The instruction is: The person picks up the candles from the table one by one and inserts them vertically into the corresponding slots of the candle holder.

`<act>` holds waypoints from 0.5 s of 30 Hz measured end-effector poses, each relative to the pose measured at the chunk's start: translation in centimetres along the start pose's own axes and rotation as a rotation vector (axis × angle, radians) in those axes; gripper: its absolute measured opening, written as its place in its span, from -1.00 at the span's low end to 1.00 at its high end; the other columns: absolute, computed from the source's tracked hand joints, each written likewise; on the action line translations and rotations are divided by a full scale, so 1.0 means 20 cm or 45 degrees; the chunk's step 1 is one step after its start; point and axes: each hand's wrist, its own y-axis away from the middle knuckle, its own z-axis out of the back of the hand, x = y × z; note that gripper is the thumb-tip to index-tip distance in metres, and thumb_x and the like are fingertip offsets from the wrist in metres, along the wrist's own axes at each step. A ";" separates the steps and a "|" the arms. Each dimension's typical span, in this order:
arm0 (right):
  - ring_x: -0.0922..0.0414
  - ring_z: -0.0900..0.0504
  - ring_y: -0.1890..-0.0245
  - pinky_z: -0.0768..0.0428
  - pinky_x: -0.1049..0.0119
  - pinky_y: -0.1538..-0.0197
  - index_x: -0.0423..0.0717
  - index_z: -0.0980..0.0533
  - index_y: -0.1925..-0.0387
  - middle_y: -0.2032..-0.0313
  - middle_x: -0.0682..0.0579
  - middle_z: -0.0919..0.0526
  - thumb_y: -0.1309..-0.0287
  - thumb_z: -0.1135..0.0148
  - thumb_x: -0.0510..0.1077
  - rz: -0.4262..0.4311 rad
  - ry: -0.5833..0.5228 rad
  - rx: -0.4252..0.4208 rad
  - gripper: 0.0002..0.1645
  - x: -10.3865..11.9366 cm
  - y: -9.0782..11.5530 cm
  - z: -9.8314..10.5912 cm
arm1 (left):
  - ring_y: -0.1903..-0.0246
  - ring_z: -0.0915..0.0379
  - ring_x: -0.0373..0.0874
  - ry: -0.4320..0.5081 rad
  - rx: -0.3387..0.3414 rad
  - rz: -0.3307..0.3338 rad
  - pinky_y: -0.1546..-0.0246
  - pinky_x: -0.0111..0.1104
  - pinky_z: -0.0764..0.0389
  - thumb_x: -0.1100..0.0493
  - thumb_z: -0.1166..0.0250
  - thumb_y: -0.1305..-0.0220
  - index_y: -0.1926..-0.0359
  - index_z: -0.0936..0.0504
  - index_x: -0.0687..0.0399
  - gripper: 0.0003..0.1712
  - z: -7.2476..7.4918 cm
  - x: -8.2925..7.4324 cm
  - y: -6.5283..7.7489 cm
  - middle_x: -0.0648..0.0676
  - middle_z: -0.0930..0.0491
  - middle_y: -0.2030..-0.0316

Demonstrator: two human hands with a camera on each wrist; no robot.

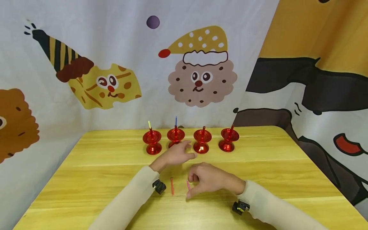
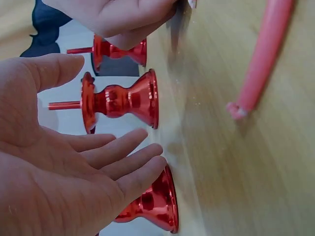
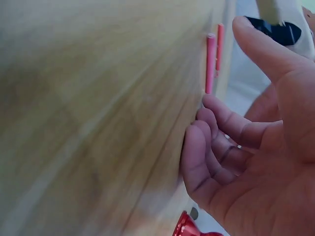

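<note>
Four red metallic candle holders stand in a row at the back: the leftmost holder (image 1: 153,148) carries a yellow candle (image 1: 149,125), and its neighbour (image 1: 176,134) carries a blue candle (image 1: 176,121). The third holder (image 1: 201,147) and fourth holder (image 1: 226,146) show bare stems. My left hand (image 1: 178,154), fingers spread, hovers before the second and third holders, holding nothing. A pink candle (image 1: 188,185) lies on the table between the thumb and bent fingers of my right hand (image 1: 208,177); the thumb is apart from it (image 3: 210,64). A coral-red candle (image 1: 172,186) lies to its left.
The wooden table (image 1: 100,179) reaches back to a cartoon-printed curtain (image 1: 123,28). Small black cameras sit on both wrists, the left camera (image 1: 159,187) close to the coral-red candle.
</note>
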 end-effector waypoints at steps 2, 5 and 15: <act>0.39 -0.39 0.40 -0.48 0.46 0.29 -0.02 -0.60 0.31 0.40 0.20 -0.52 -0.07 -0.74 0.27 -0.018 0.042 -0.002 -0.43 0.01 0.00 -0.01 | -0.46 -0.45 0.23 -0.025 0.011 0.004 -0.44 0.08 -0.48 -0.10 -0.33 -0.54 -0.69 -0.18 0.34 -0.03 -0.01 0.00 -0.02 0.31 -0.47 -0.51; 0.37 -0.38 0.36 -0.47 0.45 0.26 0.01 -0.58 0.30 0.35 0.19 -0.50 -0.06 -0.74 0.28 -0.036 0.099 0.001 -0.42 0.01 0.00 -0.03 | -0.49 -0.41 0.23 -0.029 0.035 0.016 -0.46 0.08 -0.45 -0.11 -0.32 -0.54 -0.72 -0.11 0.33 0.01 -0.01 0.00 -0.05 0.32 -0.42 -0.54; 0.33 -0.50 0.33 -0.55 0.42 0.18 0.04 -0.63 0.30 0.37 0.25 -0.57 -0.17 -0.74 -0.07 -0.061 0.033 0.053 -0.66 -0.02 0.00 0.02 | -0.44 -0.46 0.11 0.111 0.072 0.075 -0.43 0.05 -0.48 -0.15 -0.36 -0.49 -0.77 0.14 0.27 0.20 -0.02 -0.01 -0.17 0.30 -0.43 -0.53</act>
